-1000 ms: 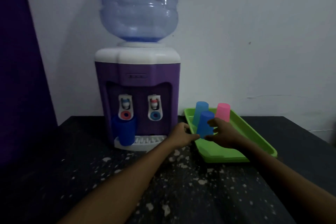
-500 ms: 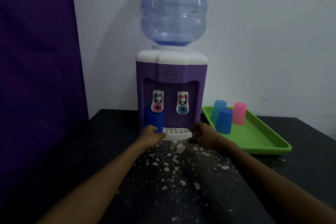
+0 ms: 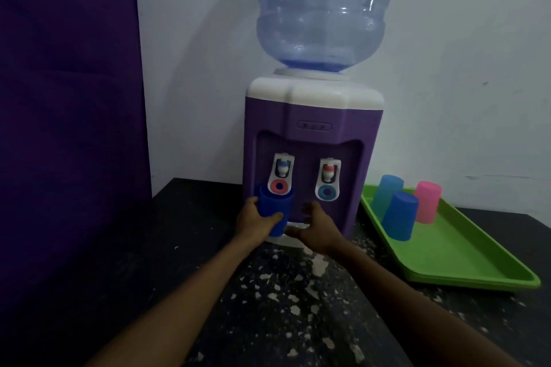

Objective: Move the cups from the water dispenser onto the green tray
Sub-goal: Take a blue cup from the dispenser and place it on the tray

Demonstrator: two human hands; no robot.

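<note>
Blue plastic, smooth and slightly tapered: the dark blue cup (image 3: 275,211) stands upright on the white drip tray (image 3: 293,240) of the water dispenser (image 3: 313,158), under its left tap. In the head view, the only one, the left hand (image 3: 255,225) is wrapped around the cup's lower wall, thumb across the front, fingers hidden behind it. The right hand (image 3: 317,231) is just beside the cup, spread wide and holding nothing.

To do this step well, I would lift the cup straight up just clear of the drip tray's ribs, draw it out from under the tap, and carry it level toward the green tray (image 3: 465,259); whether the cup holds water cannot be told.

That shallow, raised-rim tray lies toward the right edge of the worktop (image 3: 268,307), a black surface flecked with pale chips. At its far end three cups stand mouth-down, close together: a light blue cup (image 3: 387,194), another dark blue one (image 3: 399,217) and a pink cup (image 3: 428,202). A ribbed, translucent water bottle (image 3: 320,9) sits on top of the dispenser.
</note>
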